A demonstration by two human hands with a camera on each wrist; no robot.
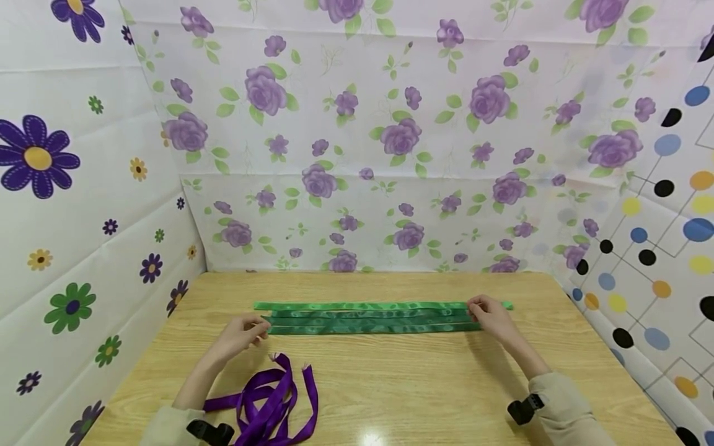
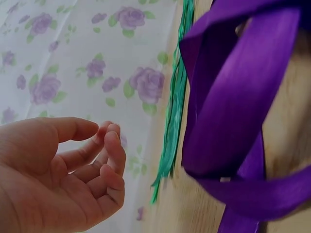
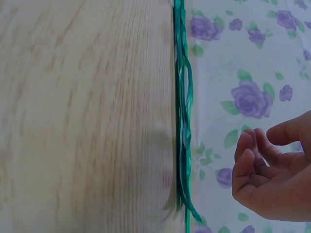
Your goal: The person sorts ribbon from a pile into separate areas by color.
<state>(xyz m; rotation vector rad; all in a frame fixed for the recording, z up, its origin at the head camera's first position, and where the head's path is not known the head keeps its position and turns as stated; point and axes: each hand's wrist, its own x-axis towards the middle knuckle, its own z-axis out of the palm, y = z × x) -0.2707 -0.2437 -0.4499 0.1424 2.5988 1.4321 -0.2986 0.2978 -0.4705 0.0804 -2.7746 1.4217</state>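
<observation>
While the left hand (image 1: 240, 336) and right hand (image 1: 491, 317) curl loosely, thumbs near fingertips, nothing visibly held, they sit by opposite ends of the dark green ribbons (image 1: 368, 323). These lie beside a bright green ribbon (image 1: 362, 306), along the table's (image 1: 401, 384) far edge; purple ribbon (image 1: 262, 427) heaped toward near-left corner. Step: probably aligning strips; next likely calls for untangling purple.

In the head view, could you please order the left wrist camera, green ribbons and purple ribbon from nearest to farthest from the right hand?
1. Green ribbons, at the right hand.
2. Purple ribbon, to its left.
3. Left wrist camera, farther left.
</observation>
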